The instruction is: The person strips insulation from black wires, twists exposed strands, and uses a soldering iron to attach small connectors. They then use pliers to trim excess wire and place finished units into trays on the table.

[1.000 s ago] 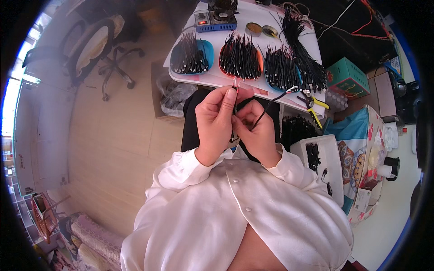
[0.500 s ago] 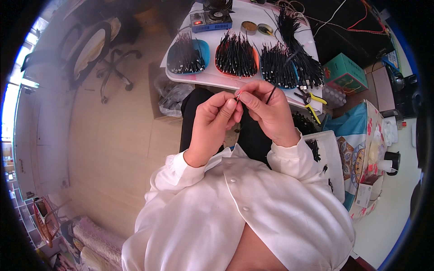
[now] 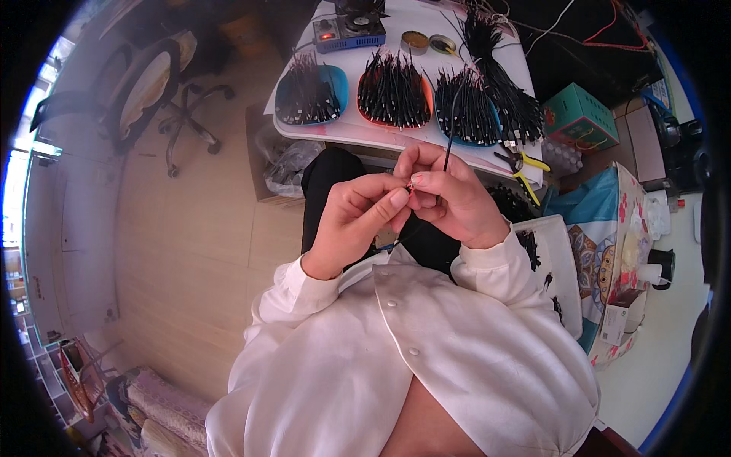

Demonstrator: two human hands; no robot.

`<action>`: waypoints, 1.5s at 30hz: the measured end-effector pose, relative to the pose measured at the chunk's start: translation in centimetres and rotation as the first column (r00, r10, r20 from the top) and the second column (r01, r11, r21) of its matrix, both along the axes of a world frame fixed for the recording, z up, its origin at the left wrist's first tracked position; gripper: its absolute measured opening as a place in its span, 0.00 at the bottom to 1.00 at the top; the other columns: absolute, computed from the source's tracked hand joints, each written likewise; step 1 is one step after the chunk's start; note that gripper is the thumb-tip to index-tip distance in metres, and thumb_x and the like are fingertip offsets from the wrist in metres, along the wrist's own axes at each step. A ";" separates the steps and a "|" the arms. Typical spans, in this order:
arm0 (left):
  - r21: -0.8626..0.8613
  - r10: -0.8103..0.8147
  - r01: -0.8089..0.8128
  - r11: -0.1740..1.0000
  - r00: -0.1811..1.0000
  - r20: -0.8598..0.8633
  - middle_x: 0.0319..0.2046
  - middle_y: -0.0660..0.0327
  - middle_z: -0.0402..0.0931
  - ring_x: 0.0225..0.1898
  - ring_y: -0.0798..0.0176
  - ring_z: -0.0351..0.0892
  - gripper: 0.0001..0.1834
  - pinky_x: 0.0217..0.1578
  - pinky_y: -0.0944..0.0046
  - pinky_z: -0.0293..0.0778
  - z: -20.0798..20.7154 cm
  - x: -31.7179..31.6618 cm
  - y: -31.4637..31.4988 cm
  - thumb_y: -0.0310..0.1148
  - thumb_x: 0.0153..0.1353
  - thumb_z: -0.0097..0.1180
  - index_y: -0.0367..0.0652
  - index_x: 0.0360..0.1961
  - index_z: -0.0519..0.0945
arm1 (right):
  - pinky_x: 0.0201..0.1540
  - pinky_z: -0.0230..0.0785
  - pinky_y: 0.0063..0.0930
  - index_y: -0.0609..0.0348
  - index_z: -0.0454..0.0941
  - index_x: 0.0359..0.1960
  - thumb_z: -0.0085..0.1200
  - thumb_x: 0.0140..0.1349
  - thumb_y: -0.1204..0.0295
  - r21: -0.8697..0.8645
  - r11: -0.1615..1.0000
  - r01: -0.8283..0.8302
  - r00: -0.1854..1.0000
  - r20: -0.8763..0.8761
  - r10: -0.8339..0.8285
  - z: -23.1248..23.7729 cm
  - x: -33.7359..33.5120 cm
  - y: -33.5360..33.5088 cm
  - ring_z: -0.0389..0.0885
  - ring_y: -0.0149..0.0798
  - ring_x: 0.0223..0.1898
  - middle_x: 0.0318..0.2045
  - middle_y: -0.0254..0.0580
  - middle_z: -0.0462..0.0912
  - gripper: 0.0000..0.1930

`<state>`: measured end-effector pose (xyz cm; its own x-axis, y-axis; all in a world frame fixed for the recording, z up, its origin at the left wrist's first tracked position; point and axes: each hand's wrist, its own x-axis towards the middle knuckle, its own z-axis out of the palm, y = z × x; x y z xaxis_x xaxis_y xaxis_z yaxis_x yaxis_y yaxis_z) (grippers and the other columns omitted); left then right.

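Observation:
A thin black cable stands up out of my right hand, which pinches it between thumb and fingers. Close beside it, my left hand has its thumb and forefinger pressed together at the cable's small wire end, where a bit of red shows. The fingertips of both hands nearly meet above my lap, and they hide most of that end. Beyond them on the table lie bundles of black cables with metal plugs, in a blue tray, an orange tray and another blue tray.
Yellow-handled pliers lie at the table's right corner. A small blue device with a red light and two round tins stand at the back. A green box is at right, a wheeled chair at left.
Both hands have come slightly nearer to me. The right hand has turned, so the cable now points more upright, and the wire end is more covered by fingers.

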<state>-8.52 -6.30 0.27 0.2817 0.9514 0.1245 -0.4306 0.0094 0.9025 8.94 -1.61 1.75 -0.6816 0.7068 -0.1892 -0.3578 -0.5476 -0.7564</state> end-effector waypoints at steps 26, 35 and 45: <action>-0.069 0.309 -0.302 0.951 0.941 0.137 0.32 0.57 0.81 0.34 0.66 0.81 0.13 0.36 0.71 0.76 2.4 2.1 2.4 0.32 0.71 0.48 0.31 0.41 0.77 | 0.26 0.59 0.26 0.64 0.66 0.26 0.33 0.76 0.61 0.477 0.875 -0.082 0.942 0.323 -0.088 -2.6 -1.6 -4.1 0.62 0.31 0.21 0.18 0.34 0.67 0.22; -0.018 0.311 -0.311 0.950 0.950 0.020 0.30 0.68 0.76 0.27 0.79 0.64 0.10 0.29 0.79 0.63 1.7 1.8 1.6 0.31 0.70 0.50 0.33 0.41 0.77 | 0.41 0.70 0.22 0.64 0.77 0.40 0.57 0.64 0.69 0.667 0.738 -0.102 0.848 0.446 -0.286 0.4 1.2 -1.6 0.77 0.28 0.37 0.33 0.36 0.78 0.10; -0.037 0.162 -0.161 0.986 0.987 0.018 0.28 0.67 0.74 0.28 0.77 0.65 0.10 0.31 0.78 0.64 1.6 1.8 1.4 0.29 0.70 0.49 0.31 0.42 0.78 | 0.35 0.70 0.15 0.63 0.77 0.41 0.60 0.60 0.79 0.716 0.647 0.263 0.878 0.100 -0.468 1.7 0.7 -0.1 0.76 0.21 0.34 0.34 0.31 0.80 0.08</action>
